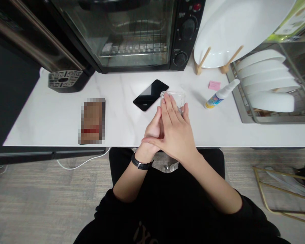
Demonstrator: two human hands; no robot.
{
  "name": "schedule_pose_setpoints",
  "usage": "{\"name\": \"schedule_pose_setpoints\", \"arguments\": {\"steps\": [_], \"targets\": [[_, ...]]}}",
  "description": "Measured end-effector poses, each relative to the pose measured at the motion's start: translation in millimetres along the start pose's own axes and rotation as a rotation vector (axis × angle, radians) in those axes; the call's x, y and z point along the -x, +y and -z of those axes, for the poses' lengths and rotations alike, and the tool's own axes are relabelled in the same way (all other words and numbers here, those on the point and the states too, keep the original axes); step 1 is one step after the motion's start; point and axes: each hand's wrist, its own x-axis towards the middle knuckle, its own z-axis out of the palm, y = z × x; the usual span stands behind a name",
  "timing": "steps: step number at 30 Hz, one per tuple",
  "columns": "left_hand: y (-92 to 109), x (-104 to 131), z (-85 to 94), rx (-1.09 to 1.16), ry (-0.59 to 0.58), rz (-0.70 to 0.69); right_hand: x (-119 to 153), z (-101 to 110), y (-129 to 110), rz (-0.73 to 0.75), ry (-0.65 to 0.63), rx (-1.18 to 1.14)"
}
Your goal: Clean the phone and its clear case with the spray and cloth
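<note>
A clear phone case (179, 97) is between my two hands, just above the counter's front part. My left hand (152, 130) is underneath, palm up, with its thumb along the near left side of the case; most of its fingers are hidden. Across the top lies my right hand (179, 130), flat with fingers stretched out over the case and its thumb reaching across the left palm. Just beyond, a black-screened phone (151, 95) rests on the counter, partly behind the case. To the right stands a white spray bottle (221, 95) with a blue and yellow label.
A toaster oven (139, 37) and a black drip tray (64, 79) line the back. A blurred brown item (91, 120) lies at left. On the right are a pink note (214, 85), a large white plate (234, 30) on wooden pegs and a dish rack (249, 115) with bowls.
</note>
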Motion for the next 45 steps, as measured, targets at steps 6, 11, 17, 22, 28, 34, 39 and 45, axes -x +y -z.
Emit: {"name": "schedule_pose_setpoints", "arguments": {"steps": [6,11,17,22,28,34,39,45], "targets": [[8.9,-0.1,15.7,-0.171,-0.162,0.039,25.5,3.7,9.7,0.159,-0.073,-0.040],[16.7,1.8,16.5,-0.232,-0.161,0.072,65.3,13.5,8.5,0.222,-0.125,-0.016],[13.0,3.4,13.0,-0.355,-0.167,0.004,90.8,15.9,3.9,0.072,-0.079,0.101],[12.0,2.1,12.8,-0.365,-0.157,0.045,79.2,4.4,1.6,-0.038,-0.031,0.099],[6.5,1.7,15.6,-0.406,-0.213,0.076,33.3,-3.9,24.8,-0.056,0.027,0.037],[11.4,5.3,13.8,-0.476,-0.206,0.043,21.5,0.0,36.6,0.014,0.058,-0.112],[19.5,5.5,12.1,-0.616,-0.245,0.102,39.0,-1.4,45.2,0.105,0.182,-0.292],[42.0,-8.0,-6.6,-0.843,-0.324,0.177,29.0,-10.1,59.5,0.045,0.442,-0.403]]}}
